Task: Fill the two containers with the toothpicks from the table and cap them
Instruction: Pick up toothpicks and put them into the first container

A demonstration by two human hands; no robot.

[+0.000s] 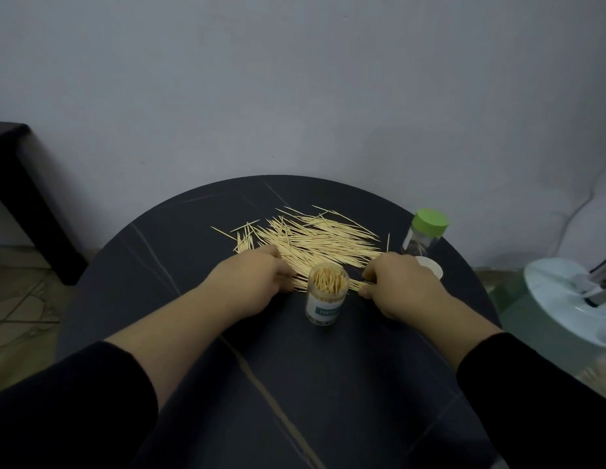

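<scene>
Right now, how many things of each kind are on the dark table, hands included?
Clear plastic containers: 2, the open full container, the green-capped container
Round caps: 2, green cap, white cap
Heap of loose wooden toothpicks: 1
Hands: 2, left hand, right hand
Total: 7

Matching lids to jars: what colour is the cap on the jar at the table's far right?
The cap is light green; the head view shows it.

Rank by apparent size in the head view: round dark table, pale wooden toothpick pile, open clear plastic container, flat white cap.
Largest first:
round dark table
pale wooden toothpick pile
open clear plastic container
flat white cap, partly hidden by the right hand
</scene>
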